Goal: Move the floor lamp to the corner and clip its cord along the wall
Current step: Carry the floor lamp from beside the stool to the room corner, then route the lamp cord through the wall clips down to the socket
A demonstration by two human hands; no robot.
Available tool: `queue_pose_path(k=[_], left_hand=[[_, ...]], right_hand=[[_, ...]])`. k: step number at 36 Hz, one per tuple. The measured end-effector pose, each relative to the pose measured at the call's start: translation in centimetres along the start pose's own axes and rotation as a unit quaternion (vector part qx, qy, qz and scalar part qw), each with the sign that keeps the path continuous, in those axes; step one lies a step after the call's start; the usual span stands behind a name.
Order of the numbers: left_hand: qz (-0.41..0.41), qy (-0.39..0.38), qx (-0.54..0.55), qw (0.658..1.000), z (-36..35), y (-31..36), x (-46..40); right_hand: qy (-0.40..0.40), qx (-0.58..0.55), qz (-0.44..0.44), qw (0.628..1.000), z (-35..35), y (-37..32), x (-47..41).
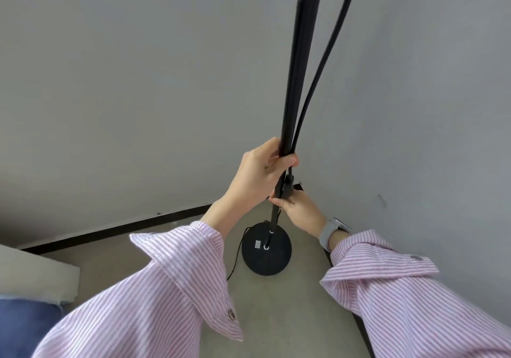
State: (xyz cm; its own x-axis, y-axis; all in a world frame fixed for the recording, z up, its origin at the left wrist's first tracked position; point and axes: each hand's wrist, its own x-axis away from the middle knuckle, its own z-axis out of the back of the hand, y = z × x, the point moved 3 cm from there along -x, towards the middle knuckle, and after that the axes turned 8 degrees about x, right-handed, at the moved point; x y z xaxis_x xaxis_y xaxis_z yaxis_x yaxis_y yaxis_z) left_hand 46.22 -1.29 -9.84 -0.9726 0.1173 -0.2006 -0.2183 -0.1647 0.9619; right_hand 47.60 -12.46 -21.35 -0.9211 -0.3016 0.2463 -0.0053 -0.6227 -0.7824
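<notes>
Head view: left hand (258,173) fingers wrapped tight round lamp pole (297,81) and cord (323,61); right hand (300,209) pinched a black clip-like piece (287,188) (unclear what) just below. Round base (266,249) sat on floor (290,316) in far corner, thin cord trailing left.

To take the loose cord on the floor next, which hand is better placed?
Probably the right hand: it sits lower on the pole, nearer the base and floor cord. The left hand steadies the pole above.
</notes>
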Motion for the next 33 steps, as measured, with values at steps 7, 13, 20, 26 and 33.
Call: queue_pose_path(k=[7,13,20,26,33], left_hand=[[-0.002,0.008,0.005,1.0,-0.6,-1.0,-0.5],[0.026,-0.038,0.009,0.999,-1.8,-3.4,0.2],[0.042,-0.047,0.005,0.998,-3.6,-4.9,1.2],[0.075,-0.039,-0.019,0.996,-3.9,-4.5,1.5],[0.118,-0.01,-0.037,0.992,-3.8,-0.9,1.8]], right_hand=[[0.005,-0.014,-0.01,1.0,0.0,1.5,0.2],[0.005,-0.021,-0.038,0.999,-1.1,4.4,1.0],[0.0,-0.029,-0.066,0.997,-1.5,7.3,2.5],[-0.013,-0.008,-0.085,0.996,-1.0,7.3,3.4],[-0.039,-0.029,-0.048,0.998,3.3,3.9,6.1]])
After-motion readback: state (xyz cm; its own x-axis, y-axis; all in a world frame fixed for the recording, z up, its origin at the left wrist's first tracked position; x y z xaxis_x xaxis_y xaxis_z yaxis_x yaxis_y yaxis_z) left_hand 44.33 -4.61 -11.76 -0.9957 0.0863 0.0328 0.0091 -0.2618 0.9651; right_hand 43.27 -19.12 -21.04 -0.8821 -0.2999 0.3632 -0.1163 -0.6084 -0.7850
